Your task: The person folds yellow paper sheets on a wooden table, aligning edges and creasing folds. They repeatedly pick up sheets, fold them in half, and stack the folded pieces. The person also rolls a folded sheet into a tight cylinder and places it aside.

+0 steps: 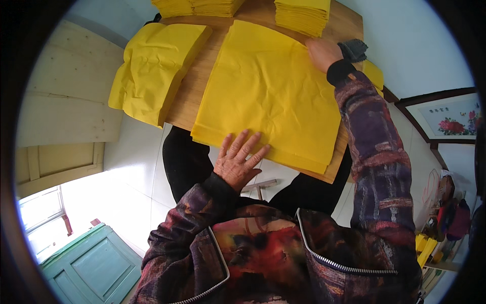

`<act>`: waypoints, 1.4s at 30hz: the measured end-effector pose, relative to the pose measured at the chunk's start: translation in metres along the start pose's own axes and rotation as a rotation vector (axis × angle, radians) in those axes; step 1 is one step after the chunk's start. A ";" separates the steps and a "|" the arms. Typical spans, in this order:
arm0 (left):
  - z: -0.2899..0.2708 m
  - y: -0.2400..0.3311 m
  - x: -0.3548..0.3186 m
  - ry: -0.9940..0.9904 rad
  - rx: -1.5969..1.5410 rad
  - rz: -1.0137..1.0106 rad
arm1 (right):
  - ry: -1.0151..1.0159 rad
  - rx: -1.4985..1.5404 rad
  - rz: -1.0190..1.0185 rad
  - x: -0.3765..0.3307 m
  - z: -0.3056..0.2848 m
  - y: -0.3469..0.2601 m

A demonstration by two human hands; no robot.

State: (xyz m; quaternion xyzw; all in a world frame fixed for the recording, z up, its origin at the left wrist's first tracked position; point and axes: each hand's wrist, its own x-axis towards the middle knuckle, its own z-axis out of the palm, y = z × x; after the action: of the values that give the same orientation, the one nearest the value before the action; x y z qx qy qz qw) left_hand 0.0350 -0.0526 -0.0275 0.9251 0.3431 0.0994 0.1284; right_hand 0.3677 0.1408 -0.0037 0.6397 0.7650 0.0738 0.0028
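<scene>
Centrally, a stack of yellow sheets (pixel 268 96) lies on a wooden table (pixel 200 81), its near edge overhanging. Left hand (pixel 237 161) rests flat on that near edge, fingers spread. Right hand (pixel 323 53) presses the far corner, open, beside a grey cloth (pixel 353 49). Another yellow pile (pixel 152 71) sits left; more piles (pixel 302 15) lie beyond. Pale floor surrounds, with a teal door (pixel 91 266).

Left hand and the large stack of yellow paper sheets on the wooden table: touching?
Touching. The head view shows the left hand with spread fingers lying flat on the near edge of the large stack of yellow paper sheets.
</scene>
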 end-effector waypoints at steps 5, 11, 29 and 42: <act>0.015 -0.004 -0.003 0.086 0.115 0.037 | 0.174 0.036 0.106 -0.011 -0.003 -0.008; 0.018 -0.001 -0.019 0.106 0.081 0.025 | 0.418 0.444 0.020 -0.087 -0.025 -0.050; 0.022 -0.023 -0.038 0.242 0.090 -0.185 | 0.161 0.504 -0.200 -0.147 -0.044 -0.201; 0.039 -0.031 -0.038 0.311 0.076 -0.176 | 0.305 0.372 -0.278 -0.146 -0.028 -0.200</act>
State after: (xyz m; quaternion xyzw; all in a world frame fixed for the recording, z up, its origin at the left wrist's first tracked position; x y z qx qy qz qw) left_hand -0.0016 -0.0616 -0.0776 0.8693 0.4419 0.2166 0.0467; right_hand 0.1959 -0.0396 -0.0126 0.4996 0.8374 0.0263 -0.2201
